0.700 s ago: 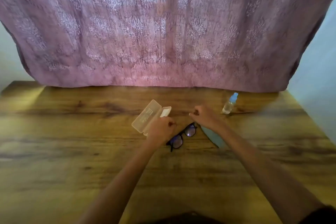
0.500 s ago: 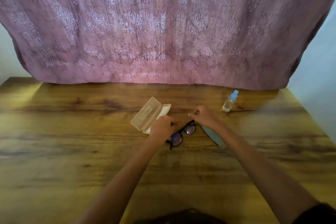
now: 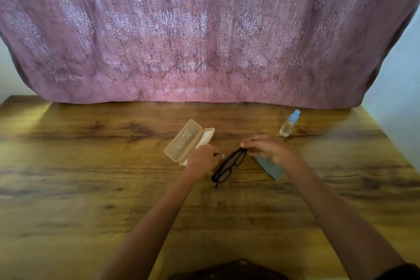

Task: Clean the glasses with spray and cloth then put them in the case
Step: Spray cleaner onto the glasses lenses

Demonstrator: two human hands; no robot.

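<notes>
Open translucent beige plastic glasses case (image 3: 184, 140) lies on the wooden table (image 3: 91, 188), lid up. Left hand (image 3: 203, 159) sits just beside it, forearm reaching in from below, fingers curled. Cannot tell whether this grip holds anything. Black-framed glasses (image 3: 229, 165) run diagonally between the hands. Right hand (image 3: 268, 149) is palm down, its grip pinching the frame's far end. Grey-blue cloth (image 3: 271, 168) lies under the right wrist. Small clear spray bottle with blue cap (image 3: 289, 123) stands behind.
</notes>
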